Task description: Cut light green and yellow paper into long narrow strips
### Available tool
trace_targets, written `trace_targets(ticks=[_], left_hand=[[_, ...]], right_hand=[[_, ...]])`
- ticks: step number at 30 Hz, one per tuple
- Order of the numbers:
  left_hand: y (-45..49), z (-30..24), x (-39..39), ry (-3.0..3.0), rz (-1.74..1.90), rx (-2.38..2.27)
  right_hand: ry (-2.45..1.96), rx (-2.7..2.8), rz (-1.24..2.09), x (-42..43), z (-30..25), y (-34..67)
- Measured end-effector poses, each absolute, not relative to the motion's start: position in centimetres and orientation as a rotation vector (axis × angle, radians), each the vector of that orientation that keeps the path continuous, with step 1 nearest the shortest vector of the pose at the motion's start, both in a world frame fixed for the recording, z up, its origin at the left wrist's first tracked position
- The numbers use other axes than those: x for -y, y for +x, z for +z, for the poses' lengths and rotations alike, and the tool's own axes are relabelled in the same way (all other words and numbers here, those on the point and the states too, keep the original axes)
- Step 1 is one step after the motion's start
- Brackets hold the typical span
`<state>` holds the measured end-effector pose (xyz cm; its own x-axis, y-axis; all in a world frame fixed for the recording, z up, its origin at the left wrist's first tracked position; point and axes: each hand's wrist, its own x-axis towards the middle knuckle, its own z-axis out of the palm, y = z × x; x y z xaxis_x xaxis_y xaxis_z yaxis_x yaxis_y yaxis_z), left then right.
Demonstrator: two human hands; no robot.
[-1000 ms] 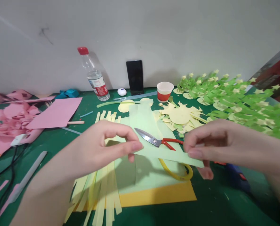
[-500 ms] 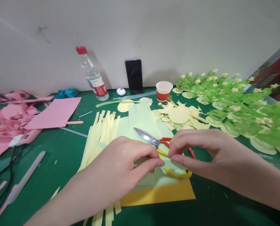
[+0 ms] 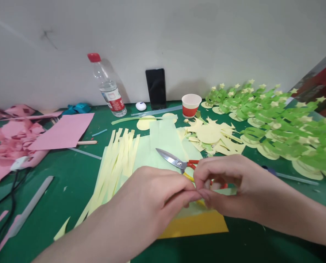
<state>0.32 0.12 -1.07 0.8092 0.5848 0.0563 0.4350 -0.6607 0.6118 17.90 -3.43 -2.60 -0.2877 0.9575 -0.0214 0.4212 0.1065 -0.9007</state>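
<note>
My left hand [image 3: 163, 197] is closed in a pinch, its thumb and forefinger tips meeting those of my right hand [image 3: 223, 182]. My right hand is pinched too, and a pale green paper strip [image 3: 231, 191] shows behind its thumb and fingers. What lies right between the fingertips is too small and covered to make out. Beneath the hands are scissors [image 3: 173, 159] with red and yellow handles, partly hidden. They lie on pale green paper sheets [image 3: 163, 137], with an orange-yellow sheet [image 3: 195, 224] under them. Pale yellow paper strips [image 3: 121, 155] lie beside my left hand.
A bottle [image 3: 109, 91], a phone [image 3: 156, 88] and a paper cup [image 3: 191, 106] stand along the wall. Yellow paper scraps [image 3: 210, 133] lie before the cup. Green paper spirals with stars [image 3: 277, 120] fill the right. Pink paper [image 3: 64, 131] and a cable [image 3: 13, 186] are at left.
My hands have come together, so their fingertips now touch. The pale green strip now shows behind my right fingers. The lower ends of the yellow strips by my left arm have shifted.
</note>
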Motion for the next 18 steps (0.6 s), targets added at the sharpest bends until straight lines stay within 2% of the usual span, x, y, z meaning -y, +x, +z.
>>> trace_targets(ticks=[8,16,18], left_hand=[[-0.6,1.1,-1.4,2.361,0.482,-0.788],[-1.6,1.8,-2.5,2.314,0.515,-0.879],[-1.8,2.0,-2.5,2.311,0.549,-0.897]], right_hand=[[-1.416,1.582,1.551,3.0,-1.0,19.8],[-1.421,1.656,1.546,2.2,0.0,22.2],[-1.479,1.754,1.452,1.9,0.3,23.3]])
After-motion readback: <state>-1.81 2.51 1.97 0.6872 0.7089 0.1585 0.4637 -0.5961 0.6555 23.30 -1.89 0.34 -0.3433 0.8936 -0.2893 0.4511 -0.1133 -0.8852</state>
